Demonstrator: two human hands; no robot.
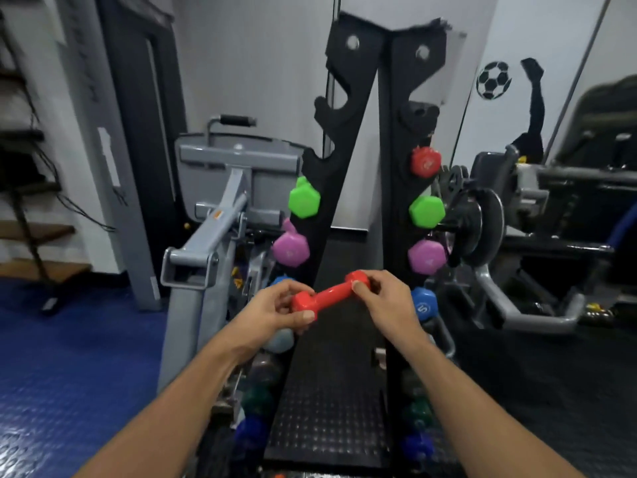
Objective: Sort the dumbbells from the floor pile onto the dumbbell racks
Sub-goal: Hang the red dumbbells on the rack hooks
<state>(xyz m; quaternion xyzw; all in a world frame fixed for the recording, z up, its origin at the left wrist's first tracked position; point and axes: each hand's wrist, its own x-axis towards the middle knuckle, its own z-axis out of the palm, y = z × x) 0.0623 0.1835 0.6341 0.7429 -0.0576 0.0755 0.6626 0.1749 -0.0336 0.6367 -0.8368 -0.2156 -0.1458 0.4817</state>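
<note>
Head view: left hand (pixel 275 307) and right hand (pixel 382 298) each pinching 1 end of red dumbbell (pixel 329 295), held up before black rack (pixel 348 188). Farther on, many slots filled already; top hooks bare. Floor pile out of sight. Blue weight (pixel 423 301) marked 5.

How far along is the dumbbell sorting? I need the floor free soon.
Mostly racked: the rack already holds a red dumbbell on its right side, plus green, pink and blue ones on both sides. In hand: both hands, left and right, hold a second red dumbbell before the rack. Left: seating it; upper slots look empty. The floor pile is out of view.
</note>
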